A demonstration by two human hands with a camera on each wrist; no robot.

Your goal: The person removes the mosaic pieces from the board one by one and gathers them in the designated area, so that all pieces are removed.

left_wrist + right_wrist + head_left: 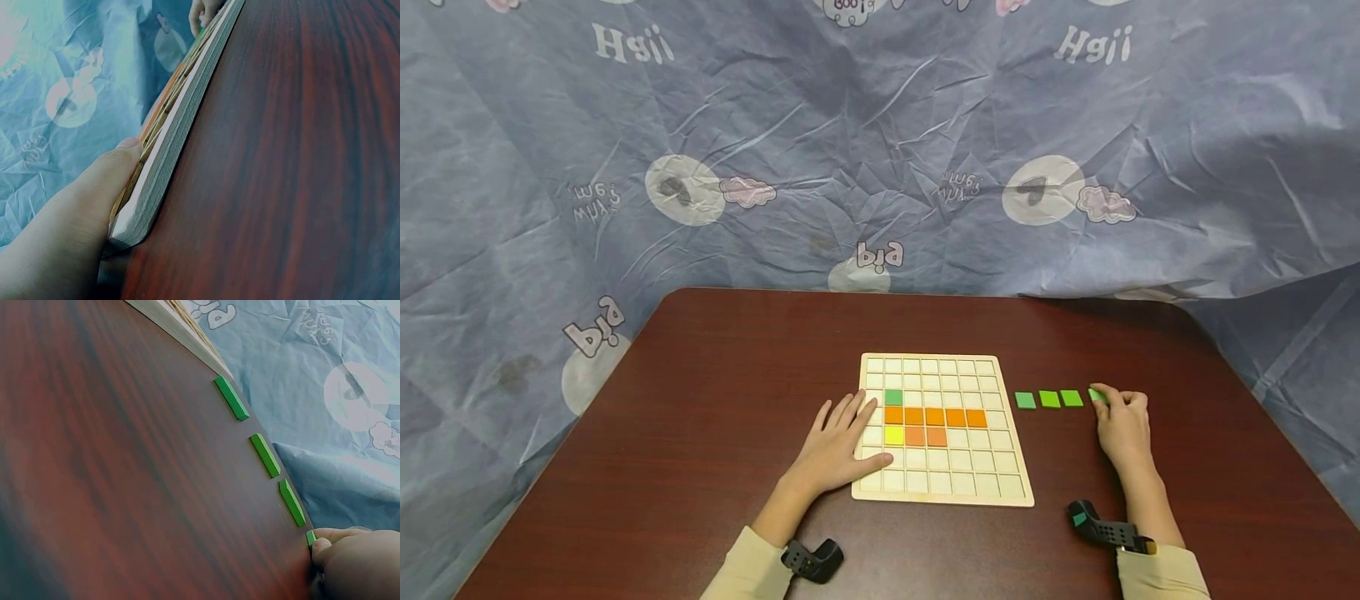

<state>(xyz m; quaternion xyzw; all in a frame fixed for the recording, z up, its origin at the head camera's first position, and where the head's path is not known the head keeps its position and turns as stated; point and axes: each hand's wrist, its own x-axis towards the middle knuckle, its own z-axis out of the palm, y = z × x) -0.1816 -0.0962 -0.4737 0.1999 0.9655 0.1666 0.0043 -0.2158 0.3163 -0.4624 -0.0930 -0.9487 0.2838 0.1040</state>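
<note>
A pale wooden grid board (940,502) lies on the table, and my left hand (827,454) rests on its left side with fingers spread and thumb over the near-left squares. In the left wrist view the thumb (112,172) lies along the board's edge. Right of the board, my right hand (1126,429) pinches a green tile (310,538) between thumb and fingers, at the end of a row. Three more tiles make up that row: a bluish-green tile (1025,401) and two bright green ones (1049,399). The held tile is partly hidden by the fingers.
On the board sit a green tile (892,397), a row of several orange tiles (934,417), a yellow tile (894,435) and two light orange tiles (915,436). The dark wooden table (737,375) reaches a printed grey-blue cloth (820,208) behind. Each wrist wears a black strap.
</note>
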